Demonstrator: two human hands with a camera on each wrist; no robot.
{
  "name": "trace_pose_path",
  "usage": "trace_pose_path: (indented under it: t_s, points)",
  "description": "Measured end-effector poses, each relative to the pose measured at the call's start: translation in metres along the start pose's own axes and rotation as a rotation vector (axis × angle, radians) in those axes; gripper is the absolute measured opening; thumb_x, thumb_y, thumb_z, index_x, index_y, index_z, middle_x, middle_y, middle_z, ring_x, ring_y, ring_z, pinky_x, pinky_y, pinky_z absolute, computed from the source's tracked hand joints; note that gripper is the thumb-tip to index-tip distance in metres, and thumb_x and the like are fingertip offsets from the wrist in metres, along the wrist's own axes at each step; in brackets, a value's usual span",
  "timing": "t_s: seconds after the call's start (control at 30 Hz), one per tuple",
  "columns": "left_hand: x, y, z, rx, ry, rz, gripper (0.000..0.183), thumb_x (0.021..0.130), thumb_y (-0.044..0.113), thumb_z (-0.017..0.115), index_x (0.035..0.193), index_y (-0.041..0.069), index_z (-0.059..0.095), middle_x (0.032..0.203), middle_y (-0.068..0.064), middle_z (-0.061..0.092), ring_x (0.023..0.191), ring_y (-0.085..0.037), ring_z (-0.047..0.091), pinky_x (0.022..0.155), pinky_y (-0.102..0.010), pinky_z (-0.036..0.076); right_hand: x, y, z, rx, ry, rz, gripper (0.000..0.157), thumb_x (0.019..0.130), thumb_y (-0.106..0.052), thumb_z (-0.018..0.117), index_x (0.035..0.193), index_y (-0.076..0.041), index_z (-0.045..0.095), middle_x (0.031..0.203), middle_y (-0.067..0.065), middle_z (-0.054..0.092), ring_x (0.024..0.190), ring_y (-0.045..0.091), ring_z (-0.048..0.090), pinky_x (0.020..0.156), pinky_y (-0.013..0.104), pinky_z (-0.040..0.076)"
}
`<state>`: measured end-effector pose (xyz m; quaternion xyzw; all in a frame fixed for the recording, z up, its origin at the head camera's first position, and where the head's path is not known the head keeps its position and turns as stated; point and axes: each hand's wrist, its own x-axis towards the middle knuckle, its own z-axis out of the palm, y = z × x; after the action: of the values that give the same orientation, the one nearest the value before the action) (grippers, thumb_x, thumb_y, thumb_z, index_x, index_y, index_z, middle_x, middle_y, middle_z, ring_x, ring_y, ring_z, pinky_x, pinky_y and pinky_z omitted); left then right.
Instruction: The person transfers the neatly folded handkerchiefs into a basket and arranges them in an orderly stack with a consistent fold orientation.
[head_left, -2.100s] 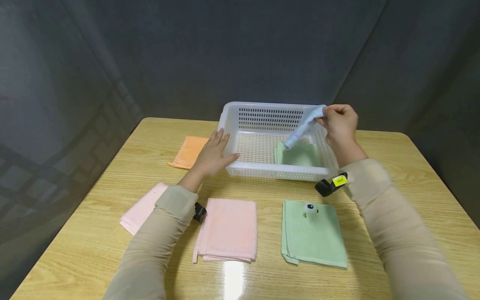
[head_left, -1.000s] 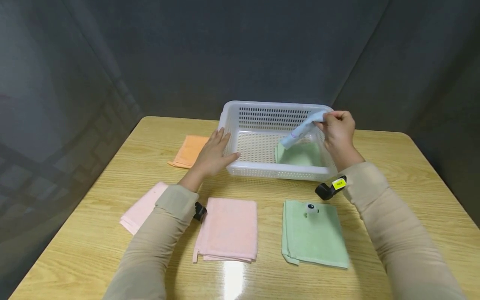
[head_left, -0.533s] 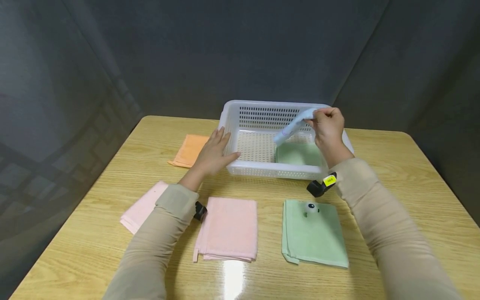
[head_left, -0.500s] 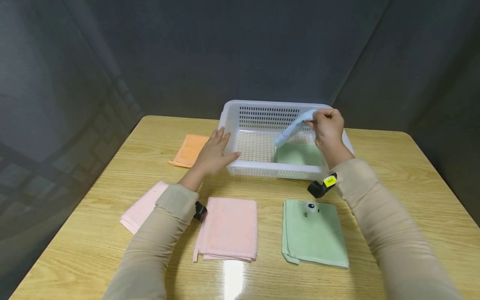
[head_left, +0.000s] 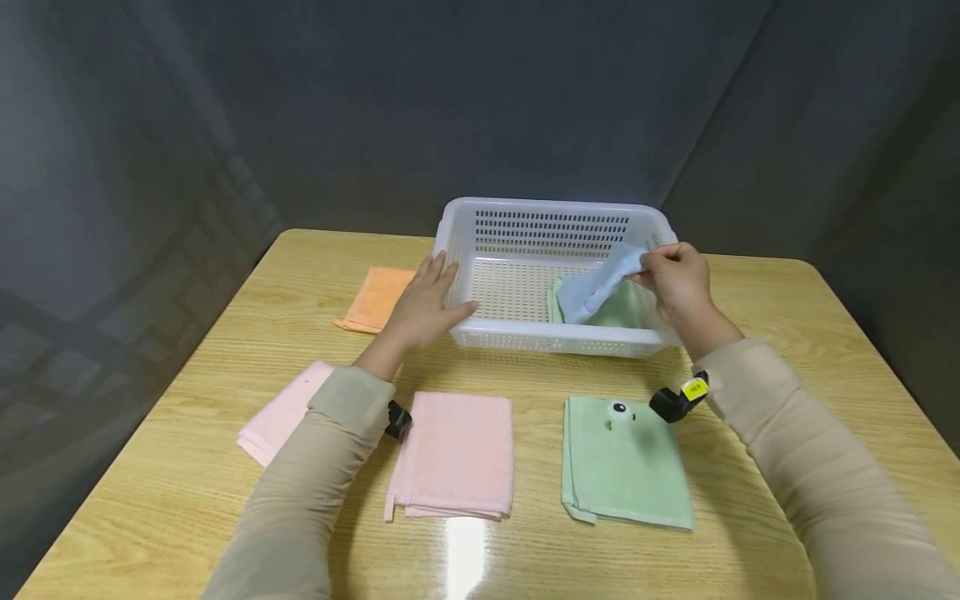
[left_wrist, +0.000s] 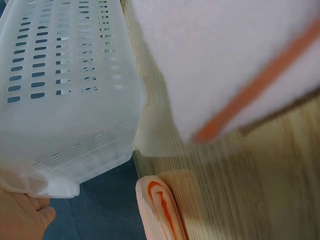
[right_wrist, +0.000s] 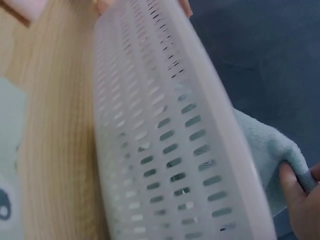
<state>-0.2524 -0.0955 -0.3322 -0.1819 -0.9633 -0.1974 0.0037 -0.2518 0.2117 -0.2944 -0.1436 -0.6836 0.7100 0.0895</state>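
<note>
In the head view my right hand (head_left: 682, 287) pinches one end of a light blue towel (head_left: 600, 287) at the right side of a white plastic basket (head_left: 555, 333). The towel's other end hangs down inside, overlapping a folded green towel (head_left: 621, 310) on the basket floor. From the right wrist, the thumb and fingers (right_wrist: 302, 205) grip the blue towel (right_wrist: 260, 145) beyond the basket wall (right_wrist: 150, 110). My left hand (head_left: 422, 310) rests on the basket's left rim with fingers spread. Its fingers (left_wrist: 25, 212) also show beside the rim in the left wrist view.
A folded orange towel (head_left: 378, 298) lies left of the basket. Two pink towels are nearer me: one (head_left: 288, 412) beside my left forearm, another (head_left: 459, 454) at front centre. A green towel (head_left: 626, 471) with an eye design lies front right. Dark curtains (head_left: 465, 100) stand behind the table.
My right hand dips, then moves left, and now has moved lower and back right. The blue towel's hanging end sits lower and wider over the green towel. My left hand stays on the rim.
</note>
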Motion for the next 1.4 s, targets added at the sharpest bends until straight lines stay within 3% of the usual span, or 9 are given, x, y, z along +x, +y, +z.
trace_pose_path:
  t_s: [0.23,0.5,0.6,0.77,0.93,1.03,1.17,1.3,1.4]
  points:
    - [-0.001,0.000,0.000,0.001,0.003,-0.006,0.075,0.083,0.054,0.039,0.138,0.007,0.017,0.144,-0.008,-0.001,0.129,-0.021,-0.008,0.102,-0.040,0.006,0.000,0.006,-0.010,-0.267,-0.046,0.092,0.010,0.087,-0.006,0.043,0.093,0.000,0.038,0.122,0.020,0.033,0.070,0.010,0.054,0.072,0.023,0.047]
    - [0.000,0.000,0.000,-0.007,0.004,-0.014,0.074,0.084,0.053,0.040,0.138,0.008,0.017,0.144,-0.007,0.000,0.129,-0.020,-0.008,0.102,-0.039,0.005,0.000,0.008,-0.018,-0.372,-0.141,0.141,0.024,0.086,-0.006,0.042,0.108,0.005,0.036,0.129,0.024,0.027,0.093,0.026,0.048,0.075,0.029,0.046]
    - [-0.001,0.000,0.000,-0.010,0.005,-0.015,0.074,0.083,0.053,0.040,0.138,0.008,0.018,0.144,-0.007,0.000,0.128,-0.019,-0.010,0.102,-0.040,0.005,0.000,0.008,-0.021,-0.436,-0.197,0.164,0.030,0.085,-0.004,0.042,0.111,0.008,0.035,0.126,0.026,0.028,0.087,0.026,0.049,0.069,0.029,0.048]
    - [-0.001,-0.001,0.000,-0.015,0.007,-0.014,0.074,0.083,0.053,0.040,0.138,0.008,0.017,0.144,-0.007,0.000,0.128,-0.018,-0.010,0.102,-0.040,0.006,0.002,0.009,-0.024,-0.534,-0.313,0.185,0.022,0.082,-0.002,0.043,0.100,0.010,0.038,0.121,0.030,0.031,0.067,0.016,0.055,0.065,0.030,0.049]
    - [-0.001,-0.001,0.001,-0.022,0.008,-0.007,0.075,0.083,0.053,0.040,0.138,0.008,0.017,0.144,-0.007,0.000,0.128,-0.018,-0.011,0.102,-0.041,0.005,0.004,0.011,-0.025,-0.640,-0.353,0.180,0.034,0.082,-0.009,0.042,0.107,0.014,0.036,0.120,0.032,0.034,0.072,0.021,0.057,0.067,0.032,0.049]
    - [0.000,-0.001,0.001,-0.016,0.008,-0.004,0.075,0.083,0.053,0.040,0.138,0.007,0.017,0.143,-0.008,0.000,0.128,-0.018,-0.010,0.102,-0.041,0.006,0.006,0.013,-0.025,-0.663,-0.341,0.175,0.045,0.082,-0.011,0.041,0.115,0.018,0.032,0.120,0.033,0.035,0.084,0.030,0.056,0.069,0.034,0.048]
    - [0.000,-0.001,0.002,-0.010,0.009,-0.003,0.075,0.084,0.053,0.040,0.138,0.007,0.017,0.143,-0.008,0.000,0.128,-0.018,-0.011,0.102,-0.041,0.006,0.010,0.017,-0.023,-0.647,-0.296,0.173,0.043,0.081,-0.005,0.039,0.116,0.019,0.030,0.122,0.033,0.032,0.098,0.036,0.046,0.076,0.040,0.045]
    - [-0.001,0.000,0.002,-0.006,0.010,-0.001,0.075,0.084,0.052,0.040,0.138,0.007,0.017,0.143,-0.008,0.000,0.128,-0.019,-0.010,0.102,-0.041,0.006,0.015,0.020,-0.020,-0.614,-0.297,0.230,0.046,0.082,0.000,0.039,0.123,0.016,0.026,0.127,0.031,0.027,0.108,0.038,0.038,0.081,0.043,0.042]
    - [-0.001,-0.001,0.001,-0.006,0.014,0.000,0.074,0.084,0.052,0.041,0.138,0.007,0.017,0.143,-0.008,0.000,0.128,-0.019,-0.010,0.102,-0.040,0.005,0.018,0.020,-0.017,-0.558,-0.306,0.300,0.054,0.082,-0.002,0.042,0.128,0.014,0.020,0.125,0.028,0.029,0.104,0.036,0.042,0.077,0.038,0.045]
